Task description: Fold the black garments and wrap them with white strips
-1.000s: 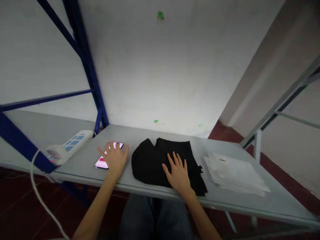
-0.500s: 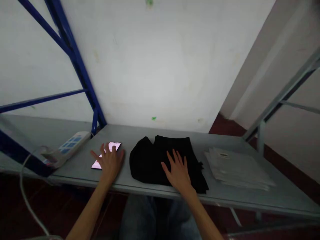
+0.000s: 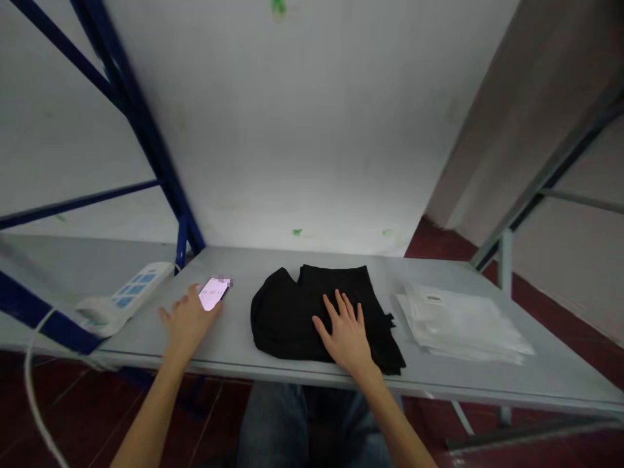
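Note:
Black folded cloth, apparently a garment (image 3: pixel 292 312), lies on the grey shelf near its front edge. My right hand (image 3: pixel 347 335) rests flat on its right part with the fingers spread. To the left, my left hand (image 3: pixel 189 325) is over the lower end of a smartphone (image 3: pixel 213 294) with a lit pinkish screen. Its thumb and fingers are apart, and it covers part of the phone. Whether the left hand presses the screen I cannot tell.
A stack of clear plastic bags (image 3: pixel 463 322) lies right of the cloth. On the left is a white power strip (image 3: pixel 136 292) with a pale cable (image 3: pixel 32 390). Blue metal posts (image 3: pixel 151 143) frame the left side; a white wall (image 3: pixel 312 130) stands behind the grey shelf (image 3: pixel 238 351).
My left hand has moved left and slightly down, uncovering more of the phone's upper part. My right hand stays on the black cloth. The view has shifted slightly.

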A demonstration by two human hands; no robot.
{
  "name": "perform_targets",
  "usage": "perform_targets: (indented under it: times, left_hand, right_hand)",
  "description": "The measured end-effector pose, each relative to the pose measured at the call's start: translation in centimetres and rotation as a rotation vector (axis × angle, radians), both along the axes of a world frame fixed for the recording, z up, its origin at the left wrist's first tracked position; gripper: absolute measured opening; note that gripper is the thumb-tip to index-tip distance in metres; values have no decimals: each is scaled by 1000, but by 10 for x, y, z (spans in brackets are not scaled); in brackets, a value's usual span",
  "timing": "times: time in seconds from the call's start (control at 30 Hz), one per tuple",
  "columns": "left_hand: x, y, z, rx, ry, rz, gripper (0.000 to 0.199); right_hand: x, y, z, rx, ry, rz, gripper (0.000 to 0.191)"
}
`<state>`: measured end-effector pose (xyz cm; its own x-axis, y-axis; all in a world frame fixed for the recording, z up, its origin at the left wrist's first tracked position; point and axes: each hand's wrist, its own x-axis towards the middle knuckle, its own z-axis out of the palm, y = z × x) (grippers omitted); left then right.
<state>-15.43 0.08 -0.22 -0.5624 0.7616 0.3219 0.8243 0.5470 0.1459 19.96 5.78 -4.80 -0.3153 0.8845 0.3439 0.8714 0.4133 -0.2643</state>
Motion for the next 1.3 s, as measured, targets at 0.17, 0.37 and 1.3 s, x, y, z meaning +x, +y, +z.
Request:
perform_targets:
  times: [0.17,0.37,1.3]
  left_hand:
    - [-9,8,-11,40,15,-32,72]
    - [15,9,0,152,29,-36,72]
    - [163,115,-38,-24,-97,-673,65]
  right_hand:
    - [0,0,3,-7,8,4,67]
    - [-1,-2,6,-20,14,-7,66]
    - [25,33,3,19,-34,-60,56]
